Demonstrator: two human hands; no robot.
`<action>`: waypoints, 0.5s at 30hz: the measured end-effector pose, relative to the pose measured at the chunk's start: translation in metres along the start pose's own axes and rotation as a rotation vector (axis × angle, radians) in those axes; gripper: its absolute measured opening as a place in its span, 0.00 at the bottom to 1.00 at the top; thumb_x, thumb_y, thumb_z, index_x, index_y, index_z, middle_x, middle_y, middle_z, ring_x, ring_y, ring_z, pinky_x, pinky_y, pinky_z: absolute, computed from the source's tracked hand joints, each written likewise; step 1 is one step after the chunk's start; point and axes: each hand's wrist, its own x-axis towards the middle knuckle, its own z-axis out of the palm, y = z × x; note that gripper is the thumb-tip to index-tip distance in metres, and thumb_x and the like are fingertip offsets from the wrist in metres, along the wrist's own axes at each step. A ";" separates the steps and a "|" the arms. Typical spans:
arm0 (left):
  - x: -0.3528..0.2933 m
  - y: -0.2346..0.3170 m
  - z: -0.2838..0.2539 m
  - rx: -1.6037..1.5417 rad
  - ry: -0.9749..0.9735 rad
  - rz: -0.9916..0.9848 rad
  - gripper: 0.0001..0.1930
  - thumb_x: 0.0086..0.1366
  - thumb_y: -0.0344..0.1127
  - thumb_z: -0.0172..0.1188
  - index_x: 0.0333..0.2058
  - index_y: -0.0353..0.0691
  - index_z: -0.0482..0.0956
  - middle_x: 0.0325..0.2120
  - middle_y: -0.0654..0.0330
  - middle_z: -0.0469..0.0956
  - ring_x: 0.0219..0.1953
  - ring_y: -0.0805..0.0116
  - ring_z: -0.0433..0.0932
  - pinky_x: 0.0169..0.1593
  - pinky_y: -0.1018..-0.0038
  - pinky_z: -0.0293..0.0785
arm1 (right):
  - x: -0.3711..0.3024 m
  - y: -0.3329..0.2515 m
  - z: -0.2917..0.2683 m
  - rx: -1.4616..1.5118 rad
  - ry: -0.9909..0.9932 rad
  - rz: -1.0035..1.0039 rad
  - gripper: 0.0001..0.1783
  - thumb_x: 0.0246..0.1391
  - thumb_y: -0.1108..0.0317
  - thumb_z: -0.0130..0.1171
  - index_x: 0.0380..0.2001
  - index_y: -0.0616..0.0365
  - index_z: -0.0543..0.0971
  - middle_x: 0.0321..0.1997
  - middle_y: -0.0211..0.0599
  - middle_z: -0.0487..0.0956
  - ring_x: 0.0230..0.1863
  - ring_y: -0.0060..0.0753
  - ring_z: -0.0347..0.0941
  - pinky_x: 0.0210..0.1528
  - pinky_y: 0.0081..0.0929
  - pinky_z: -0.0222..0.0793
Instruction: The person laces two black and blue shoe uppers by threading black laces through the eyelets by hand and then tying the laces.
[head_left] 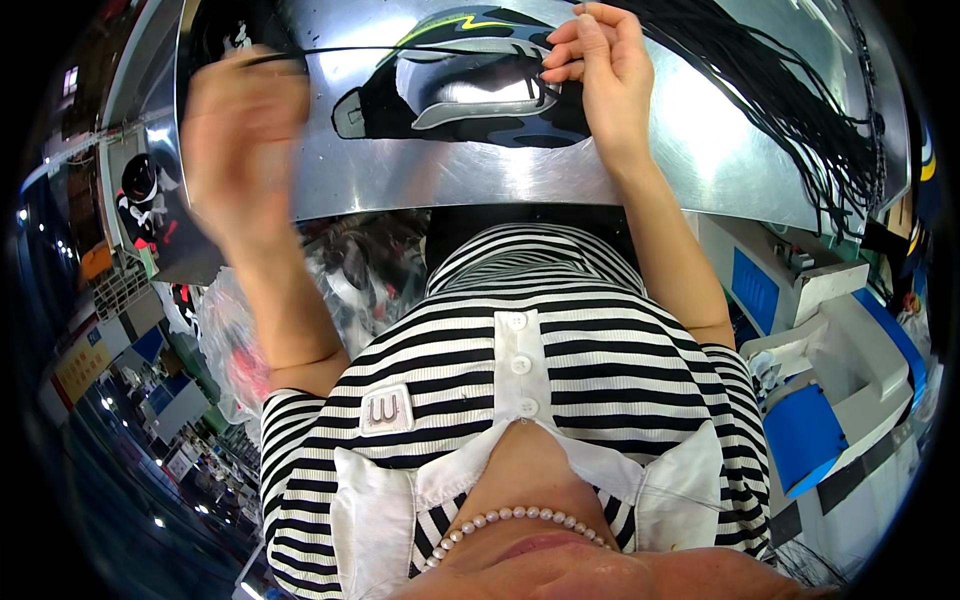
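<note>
A shoe upper (555, 128), dark with blue patches, a yellow line and a grey-edged opening, lies on the shiny metal table (470, 180). One black lace (390, 49) stretches taut across it, from the eyelet side to my left hand (245, 135). That hand is blurred by motion; its fingers appear closed round the lace. My right hand (615, 80) is at the upper's right side, thumb and forefinger tips together, the other fingers fanned toward the lace. What the pinch holds, if anything, is too small to make out.
Many loose black laces (770, 90) spread over the table's right side. At the far left of the table sits a dark item (235, 25). Clear plastic bags (360, 270) hang below the front edge at left. A white and blue machine (840, 370) stands at my right.
</note>
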 end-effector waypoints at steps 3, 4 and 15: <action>-0.019 -0.061 0.021 1.066 -0.327 0.298 0.04 0.58 0.30 0.66 0.32 0.40 0.81 0.38 0.63 0.78 0.42 0.65 0.73 0.47 0.71 0.68 | 0.005 0.009 -0.008 0.032 -0.060 -0.108 0.08 0.69 0.69 0.47 0.47 0.59 0.67 0.31 0.32 0.75 0.26 0.16 0.71 0.27 0.13 0.70; -0.028 -0.074 0.032 1.097 -0.279 0.228 0.05 0.55 0.31 0.68 0.30 0.42 0.82 0.41 0.61 0.78 0.45 0.61 0.74 0.49 0.69 0.67 | 0.005 0.011 -0.009 0.011 -0.090 -0.140 0.09 0.69 0.68 0.48 0.48 0.59 0.67 0.31 0.32 0.75 0.25 0.16 0.71 0.27 0.13 0.69; -0.017 -0.114 0.012 1.230 -0.255 0.351 0.09 0.53 0.26 0.70 0.32 0.37 0.79 0.35 0.60 0.78 0.38 0.64 0.78 0.41 0.74 0.74 | -0.050 -0.010 -0.011 -0.539 -0.368 -0.165 0.12 0.61 0.71 0.57 0.46 0.62 0.73 0.30 0.41 0.82 0.32 0.30 0.81 0.35 0.23 0.74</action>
